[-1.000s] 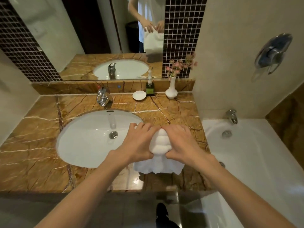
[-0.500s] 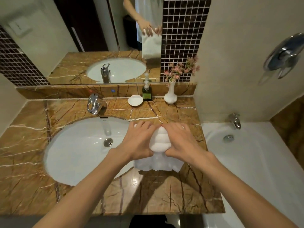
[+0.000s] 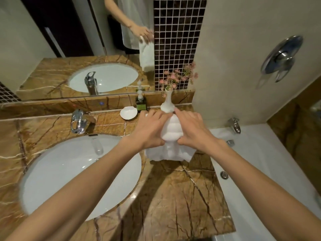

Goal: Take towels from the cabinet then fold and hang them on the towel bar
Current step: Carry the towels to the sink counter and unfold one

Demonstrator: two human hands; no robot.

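Note:
A white towel [image 3: 171, 136] is held up in the air above the brown marble counter [image 3: 182, 197], to the right of the sink. My left hand [image 3: 151, 129] grips its left side and my right hand [image 3: 192, 131] grips its right side, thumbs pinching underneath. Between the hands the towel bunches into soft ridges, and its lower edge hangs loose below them. The mirror shows the same towel hanging from the hands. No towel bar or cabinet is in view.
A white oval sink [image 3: 78, 173] with a chrome tap [image 3: 78, 121] fills the left of the counter. A shell dish [image 3: 128, 113], a soap bottle [image 3: 141, 103] and a white flower vase [image 3: 167, 105] stand at the back. A white bathtub [image 3: 260, 162] lies to the right.
Both hands have carried the towel farther from me, toward the vase at the back of the counter. The view has moved closer over the counter. The grip is unchanged.

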